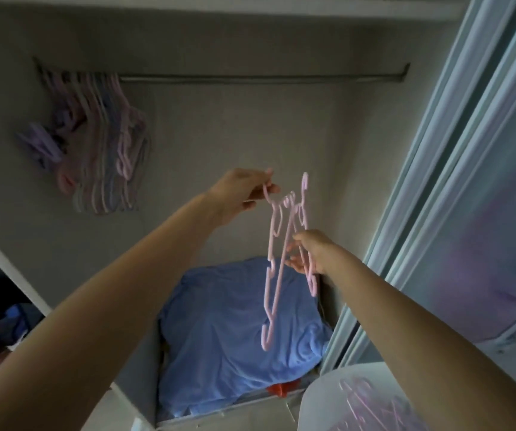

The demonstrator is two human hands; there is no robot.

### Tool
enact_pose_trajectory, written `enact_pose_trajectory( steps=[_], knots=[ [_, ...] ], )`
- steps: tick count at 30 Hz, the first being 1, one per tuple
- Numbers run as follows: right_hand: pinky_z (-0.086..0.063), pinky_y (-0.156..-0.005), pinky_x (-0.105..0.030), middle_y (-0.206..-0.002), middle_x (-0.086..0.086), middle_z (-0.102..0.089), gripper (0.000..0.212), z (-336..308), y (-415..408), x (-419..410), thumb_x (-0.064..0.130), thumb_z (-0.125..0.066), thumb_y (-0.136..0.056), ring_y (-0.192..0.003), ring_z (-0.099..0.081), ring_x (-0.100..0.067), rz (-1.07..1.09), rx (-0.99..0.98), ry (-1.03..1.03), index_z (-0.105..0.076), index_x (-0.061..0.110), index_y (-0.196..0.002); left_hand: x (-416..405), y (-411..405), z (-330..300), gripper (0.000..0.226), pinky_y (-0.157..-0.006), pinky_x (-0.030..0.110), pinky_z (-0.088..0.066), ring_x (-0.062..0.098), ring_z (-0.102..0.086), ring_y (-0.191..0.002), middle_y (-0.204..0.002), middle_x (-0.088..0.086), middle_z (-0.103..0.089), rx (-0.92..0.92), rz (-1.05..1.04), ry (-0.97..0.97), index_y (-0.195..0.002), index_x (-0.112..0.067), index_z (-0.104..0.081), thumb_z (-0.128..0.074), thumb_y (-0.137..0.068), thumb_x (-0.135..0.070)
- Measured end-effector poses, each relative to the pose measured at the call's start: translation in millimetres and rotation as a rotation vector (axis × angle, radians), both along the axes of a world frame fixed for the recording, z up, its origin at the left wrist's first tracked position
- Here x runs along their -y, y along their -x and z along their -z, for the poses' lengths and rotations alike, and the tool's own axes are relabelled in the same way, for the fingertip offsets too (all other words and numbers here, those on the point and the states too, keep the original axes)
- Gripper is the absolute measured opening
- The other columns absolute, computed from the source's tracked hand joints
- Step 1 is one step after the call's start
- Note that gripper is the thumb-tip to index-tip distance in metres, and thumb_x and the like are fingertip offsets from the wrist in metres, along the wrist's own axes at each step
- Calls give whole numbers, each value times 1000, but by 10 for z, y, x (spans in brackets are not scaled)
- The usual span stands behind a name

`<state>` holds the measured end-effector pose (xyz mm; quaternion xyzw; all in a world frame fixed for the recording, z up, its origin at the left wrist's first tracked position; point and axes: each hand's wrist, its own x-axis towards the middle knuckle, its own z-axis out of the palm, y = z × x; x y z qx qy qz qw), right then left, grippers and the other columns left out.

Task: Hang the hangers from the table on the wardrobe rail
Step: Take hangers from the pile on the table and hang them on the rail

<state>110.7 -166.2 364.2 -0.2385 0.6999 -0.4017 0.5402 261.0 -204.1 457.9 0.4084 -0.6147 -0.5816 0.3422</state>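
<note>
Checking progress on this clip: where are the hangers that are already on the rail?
In the head view, the hung hangers are bunched at the left end of the wardrobe rail, up and left of the left hand; the rest of the rail is bare.

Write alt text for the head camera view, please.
Both hands hold pink hangers up inside an open wardrobe: left hand pinching a hook, right hand gripping lower. More hangers crowd the rail's left end.
</note>
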Motion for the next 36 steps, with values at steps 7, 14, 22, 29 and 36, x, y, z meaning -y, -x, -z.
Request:
enact_pose_trajectory(
  steps=[7, 14, 22, 29, 36],
  knots=[
    [-45, -42, -23, -65, -6, -39, 24, -622, -165, 300, 35, -46, -96, -50, -41, -15, -189, -233, 126, -42, 11, -98, 373, -316, -235, 23, -57, 16, -46, -1, -59, -60, -62, -7, -63, -111, -223, 67, -73, -18, -55, -53, -95, -24],
    [-55, -67, -40, -87, -19, -58, 17, -1057, -500, 978, 10, -43, -94, -71, -61, -31, -395, -646, 300, -55, 6, -105, 1055, -565, -513, 30, -44, 9, -45, -2, -59, -42, -40, -10, -60, -80, -292, 126, -67, -12, -55, -48, -97, -13],
    [-38, -43, -22, -71, -4, -60, 12, -1224, -890, 1691, 10, -37, -94, -52, -50, -15, -305, -750, 406, -49, 11, -92, 1767, -961, -654, 33, -37, 7, -39, -6, -57, -40, -45, -10, -61, -66, -353, 152, -66, -15, -52, -46, -98, -19],
    [-48, -76, -36, -102, -21, -64, 18, -1175, -1027, 1979, 16, -38, -95, -92, -64, -34, -336, -971, 458, -52, 5, -98, 2225, -1328, -916, 39, -50, 21, -39, 8, -57, -53, -37, -18, -57, -19, -475, 384, -59, -17, -55, -47, -98, -19],
    [-50, -88, -38, -116, -21, -61, 26, -1361, -1013, 2093, 9, -38, -92, -104, -60, -35, -464, -1229, 447, -55, 5, -112, 2506, -1415, -922, 42, -60, 23, -44, 4, -56, -52, -42, -13, -59, 111, -478, 456, -57, -14, -56, -47, -98, -20]
  ],
)
